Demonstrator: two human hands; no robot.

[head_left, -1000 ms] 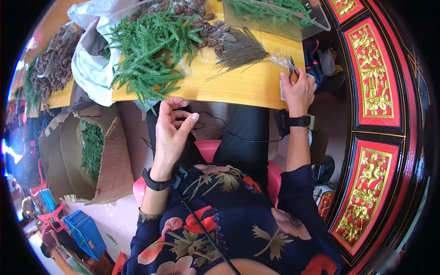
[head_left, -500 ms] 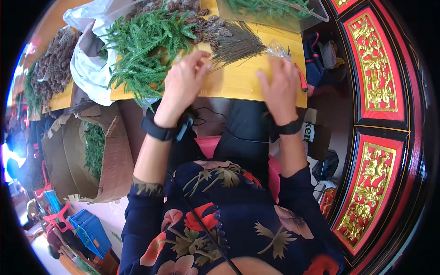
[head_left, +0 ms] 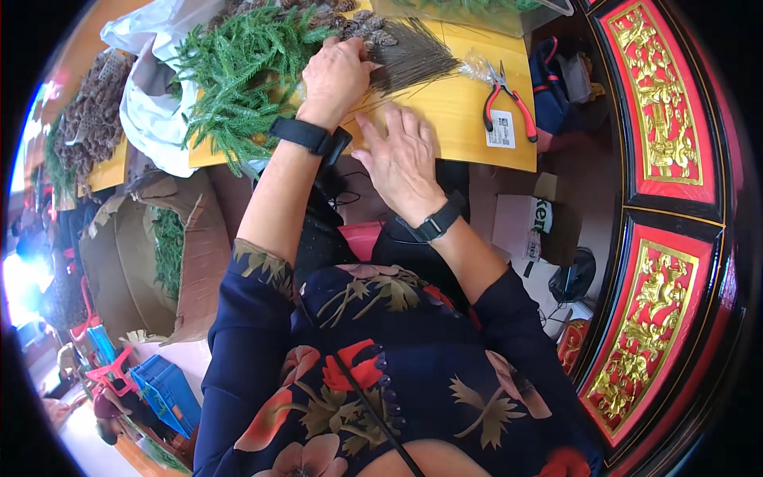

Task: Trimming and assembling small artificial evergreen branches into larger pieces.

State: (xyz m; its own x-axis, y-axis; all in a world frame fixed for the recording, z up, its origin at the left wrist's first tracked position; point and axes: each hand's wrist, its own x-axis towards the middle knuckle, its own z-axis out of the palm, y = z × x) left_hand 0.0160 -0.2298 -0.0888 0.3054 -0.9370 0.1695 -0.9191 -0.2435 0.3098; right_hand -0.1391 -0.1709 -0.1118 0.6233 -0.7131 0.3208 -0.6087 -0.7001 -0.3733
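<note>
My left hand [head_left: 338, 75] reaches to the small brown pinecones [head_left: 367, 30] at the far side of the yellow table, its fingers curled down; what they grip is hidden beneath them. Touching its thumb side is the fan of thin dark wires [head_left: 413, 57]. My right hand [head_left: 404, 151] lies palm down over the table's near edge, fingers spread and holding nothing. Green artificial pine sprigs [head_left: 246, 75] are heaped left of my left hand. Off to the right, red-handled pliers [head_left: 509, 103] lie partly on a white label [head_left: 501, 129].
A clear plastic bin [head_left: 548, 9] with greenery stands at the far right, a crumpled clear bag [head_left: 475, 67] nearer. White plastic bags [head_left: 155, 103] and larger pinecones [head_left: 95, 111] are at left. An open cardboard box [head_left: 203, 262] stands below; a carved red-gold panel [head_left: 660, 95] borders the right.
My left hand has moved forward to the pinecones, its fingers curling down. My right hand has swung left and nearer, away from the pliers, which now show fully.
</note>
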